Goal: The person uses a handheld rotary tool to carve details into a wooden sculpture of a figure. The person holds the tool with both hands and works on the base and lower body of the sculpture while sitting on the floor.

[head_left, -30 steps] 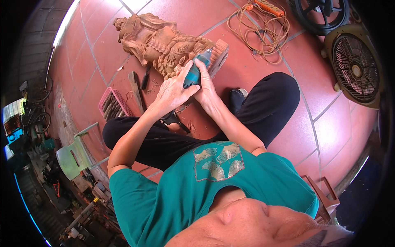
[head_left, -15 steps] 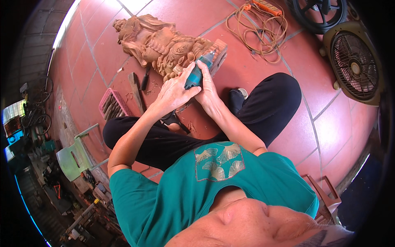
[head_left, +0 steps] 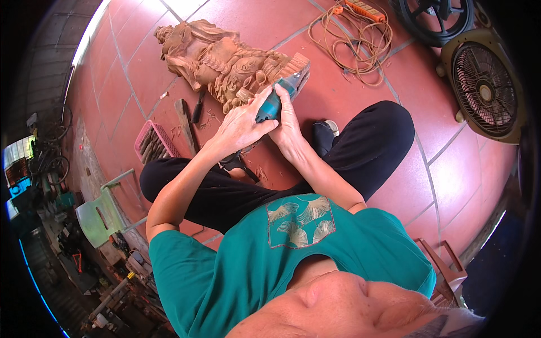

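A brown carved wooden statue (head_left: 222,65) lies on its back on the tiled floor, its base toward my hands. Both hands are wrapped around a teal die grinder (head_left: 271,107), whose grey nose reaches the statue's base. My left hand (head_left: 239,128) closes over the tool's body from the left. From the right, my right hand (head_left: 286,125) grips it, the thumb lying along the top. Whether the bit touches the wood is too blurred to tell.
To the left are a pink basket (head_left: 173,141) of carving tools, a wooden mallet-like stick (head_left: 184,121) and a dark-handled tool (head_left: 198,107). An orange power strip (head_left: 365,10) with coiled cord (head_left: 344,48), a wheel (head_left: 442,22) and a fan (head_left: 486,90) are at the right.
The die grinder's nose has shifted slightly right and down along the statue's base, and both hands have moved a little with it. The statue has stayed in place.
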Demonstrator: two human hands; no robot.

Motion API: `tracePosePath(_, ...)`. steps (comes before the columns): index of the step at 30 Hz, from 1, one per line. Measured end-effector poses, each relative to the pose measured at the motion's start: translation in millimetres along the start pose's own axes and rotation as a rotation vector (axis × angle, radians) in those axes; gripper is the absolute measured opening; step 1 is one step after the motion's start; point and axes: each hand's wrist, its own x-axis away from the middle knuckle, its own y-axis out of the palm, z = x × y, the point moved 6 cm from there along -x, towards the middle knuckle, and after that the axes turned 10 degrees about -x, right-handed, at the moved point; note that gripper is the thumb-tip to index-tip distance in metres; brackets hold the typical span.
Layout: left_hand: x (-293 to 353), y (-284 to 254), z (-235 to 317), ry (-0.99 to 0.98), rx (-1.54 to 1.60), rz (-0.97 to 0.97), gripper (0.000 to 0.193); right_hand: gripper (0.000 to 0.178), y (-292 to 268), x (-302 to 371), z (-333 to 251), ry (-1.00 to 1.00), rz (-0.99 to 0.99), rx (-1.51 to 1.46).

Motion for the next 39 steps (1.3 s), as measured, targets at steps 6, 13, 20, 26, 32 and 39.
tracePosePath(6, -2, -3, 2, -0.025, 0.015, -0.014, 0.084, 0.047, 3, -1, -2, 0.011, -0.008, 0.004)
tracePosePath(13, -5, 0, -2, -0.041, -0.012, -0.022, 0.084, 0.045, 5, -1, -4, -0.010, 0.001, 0.002)
tracePosePath(20, -6, -2, -1, -0.059, 0.018, -0.039, 0.084, 0.045, 5, -4, -3, 0.008, 0.001, -0.009)
tracePosePath(26, -7, -2, -4, -0.084, -0.006, -0.045, 0.083, 0.044, 10, -5, -1, 0.013, -0.008, -0.007)
tracePosePath(32, -8, -4, -6, -0.113, -0.032, -0.034, 0.083, 0.042, 12, -11, 0, 0.021, -0.020, -0.002)
tracePosePath(39, -8, -6, -7, -0.125, -0.046, -0.036, 0.083, 0.040, 16, -10, 3, 0.040, -0.034, -0.022)
